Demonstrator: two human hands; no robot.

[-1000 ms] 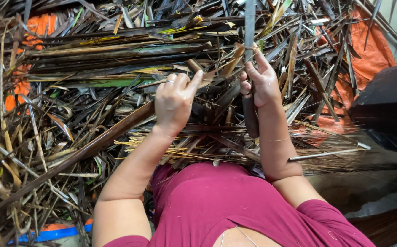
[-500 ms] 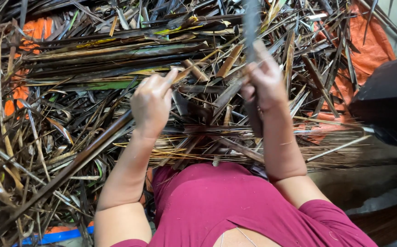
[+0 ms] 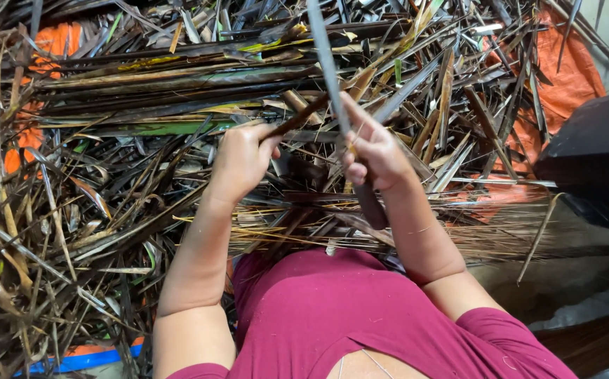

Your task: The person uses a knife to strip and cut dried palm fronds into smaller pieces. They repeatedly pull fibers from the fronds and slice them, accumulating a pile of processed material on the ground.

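Two hands: both are working over a heap of dried palm leaves, seen from above the person's chest.
Left hand: the left hand [image 3: 240, 163] is curling shut around a dark brown leaf strip [image 3: 297, 116], thumb and fingers pinching its near end.
Leaf strip: it is running up and to the right from the left hand, crossing just beside the blade.
Right hand: the right hand [image 3: 373, 151] is gripping closed around the dark handle of a long knife [image 3: 327, 67], forefinger stretching up toward the blade.
Knife: its grey blade is pointing away from the person toward the far edge of the view, while the handle end is sticking out below the fist toward the body.
Leaf heap: the pile of dried palm leaves [image 3: 108, 175] is lying across the whole left and far side, brown with some green and yellow strips.
Tarp: an orange sheet [image 3: 564, 70] is showing under the leaves at far right and far left.
Thin ribs: a bundle of pale leaf midribs [image 3: 501, 231] is lying crosswise near the person's lap.
Shirt: the maroon shirt [image 3: 360, 323] is filling the near centre.
Dark object: a black shape [image 3: 596, 158] is sitting at the right edge.
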